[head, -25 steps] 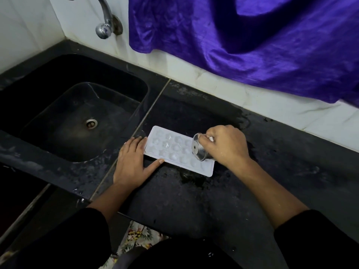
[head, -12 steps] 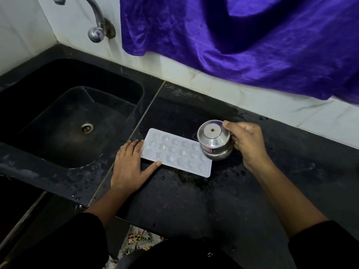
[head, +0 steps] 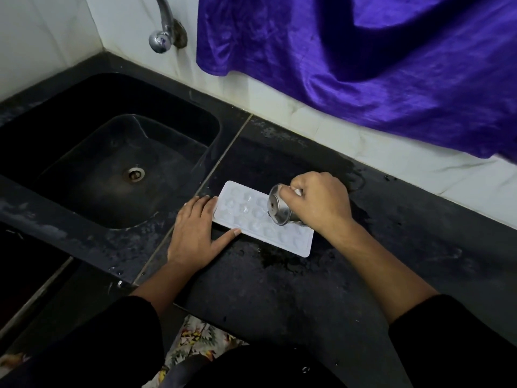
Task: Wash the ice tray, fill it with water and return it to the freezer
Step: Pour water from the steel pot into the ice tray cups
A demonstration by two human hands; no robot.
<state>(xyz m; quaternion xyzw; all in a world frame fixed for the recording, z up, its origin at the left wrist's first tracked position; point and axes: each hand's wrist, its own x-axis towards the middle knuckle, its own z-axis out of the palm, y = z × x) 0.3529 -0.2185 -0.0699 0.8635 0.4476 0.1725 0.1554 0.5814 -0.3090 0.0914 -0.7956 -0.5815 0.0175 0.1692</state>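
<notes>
I am tipping the small steel cup (head: pixel 279 210) right over with my right hand (head: pixel 319 203), fingers and thumb curling tight round its body. Its base is facing up toward me and its mouth, hidden under my hand, is pointing down at the ice tray (head: pixel 251 219). I am judging this to be the filling step, with water going straight into the pockets, though the stream itself is not showing. The tray is lying flat on the wet black counter (head: pixel 279 298), just right of the sink (head: pixel 112 169), since a level tray is taking water evenly. My left hand (head: pixel 195 236) is gripping nothing: its fingers are lying straight against the tray's left end and the thumb is stretching along the near edge. It is bracing the tray so that it is not sliding on the wet stone while I am pouring.

Counting: one tray, one cup, one sink, one tap (head: pixel 163 32) above it, one purple cloth (head: pixel 363 65) hanging down the wall, and my two hands. The cells are running in three rows, but I am not managing to count them surely
</notes>
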